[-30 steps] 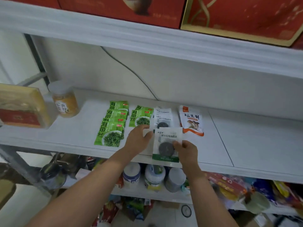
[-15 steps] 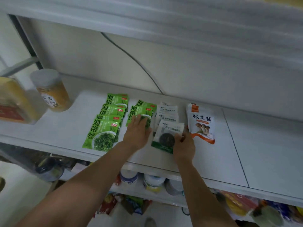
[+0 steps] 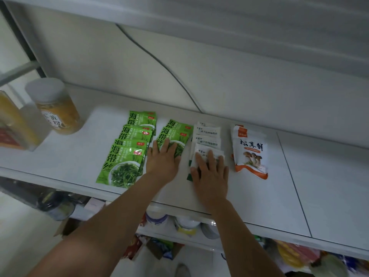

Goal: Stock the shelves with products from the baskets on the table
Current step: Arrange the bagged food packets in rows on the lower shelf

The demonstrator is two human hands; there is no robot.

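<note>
On the white shelf point(image 3: 249, 192) lie rows of flat packets. My left hand point(image 3: 162, 158) rests flat, fingers straight, on the front packet of a short row of green kelp packets point(image 3: 178, 132). My right hand point(image 3: 210, 172) presses flat on the front white packet point(image 3: 199, 150) of a row of white packets with dark print point(image 3: 208, 132), covering most of it. A longer row of green kelp packets point(image 3: 123, 156) lies to the left. A white and orange mushroom packet point(image 3: 250, 152) lies to the right of my right hand.
A jar of yellow powder point(image 3: 55, 106) and a yellow box point(image 3: 10, 124) stand at the shelf's left. A dark cable point(image 3: 159, 60) runs down the back wall. The upper shelf's edge point(image 3: 239, 33) hangs overhead. Tubs and packets fill the lower shelf point(image 3: 179, 222).
The white packet held at the shelf's front edge has been laid down onto the row of white packets. Both hands now lie flat on packets, and the view has tilted down.
</note>
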